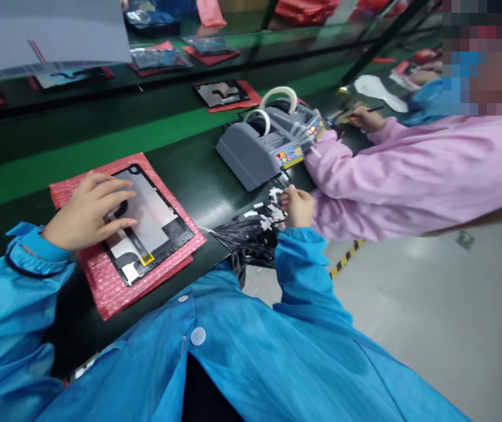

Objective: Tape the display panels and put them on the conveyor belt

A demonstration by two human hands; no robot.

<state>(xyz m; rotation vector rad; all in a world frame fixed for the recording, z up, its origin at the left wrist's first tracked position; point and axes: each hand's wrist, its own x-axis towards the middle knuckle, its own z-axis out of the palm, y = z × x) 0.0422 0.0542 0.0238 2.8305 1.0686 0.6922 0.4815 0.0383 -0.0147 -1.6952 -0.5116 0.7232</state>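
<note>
My left hand [96, 211] rests with its fingers spread over a flat black-edged tablet panel [152, 202], which has a grey middle and a small yellow label near its lower edge. Under the panel lies pink bubble wrap [180, 255]. To the right, my right hand [298, 206] is closed in a pinch just below the front of a grey tape dispenser [251, 155]. Something thin and dark shows at its fingertips, too small to name. Beside that hand, white scraps [266, 220] lie on a crumpled black plastic bag [251, 240] at the table edge.
A second tape dispenser [292, 120] stands behind the first. A co-worker's pink sleeve [391, 176] reaches in close on the right. Another panel [219, 92] lies at the back on red wrap. Shelves with wrapped parts [160, 57] run along the far side.
</note>
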